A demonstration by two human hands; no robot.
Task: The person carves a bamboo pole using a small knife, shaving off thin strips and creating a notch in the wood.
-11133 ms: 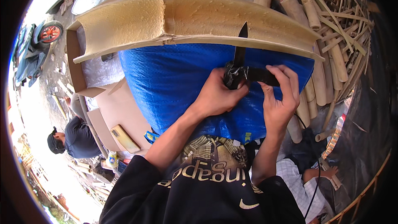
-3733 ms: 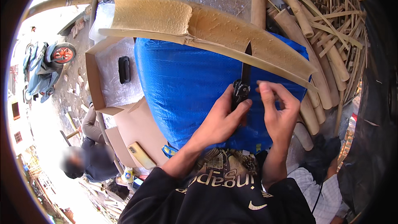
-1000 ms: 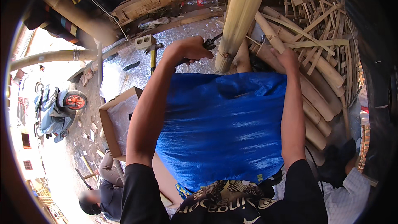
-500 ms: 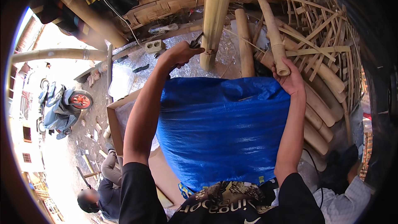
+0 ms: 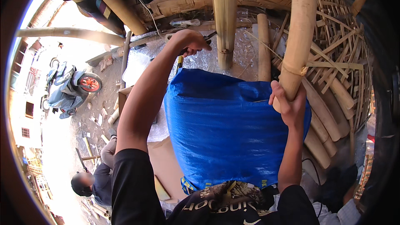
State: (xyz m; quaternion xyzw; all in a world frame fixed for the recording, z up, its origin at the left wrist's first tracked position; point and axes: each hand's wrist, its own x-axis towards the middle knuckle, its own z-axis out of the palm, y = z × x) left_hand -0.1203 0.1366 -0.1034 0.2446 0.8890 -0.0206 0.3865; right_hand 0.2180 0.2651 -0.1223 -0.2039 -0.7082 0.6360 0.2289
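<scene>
My left hand (image 5: 192, 43) is closed round a dark hand tool with a narrow, blade-like tip (image 5: 211, 36). That tip points at an upright bamboo post (image 5: 225, 21), and I cannot tell whether it touches. A thick bamboo length (image 5: 298, 29) is gripped near its lower end by my right hand (image 5: 290, 103), thumb along the near side. It stands tilted up toward the top edge, with a node ring just above the hand. Blue tarp (image 5: 233, 129) covers my lap between both forearms.
Several bamboo lengths (image 5: 320, 118) and split strips (image 5: 333, 64) are heaped at right. A woven bamboo wall (image 5: 183, 1) stands behind. Another person (image 5: 102, 185) sits at lower left, below a parked motorbike (image 5: 68, 87). Cardboard (image 5: 164, 162) lies beside the tarp.
My right hand has raised the bamboo length, which now looks larger and reaches the top edge. My left hand stays closed on the tool near the post. The view has shifted slightly.
</scene>
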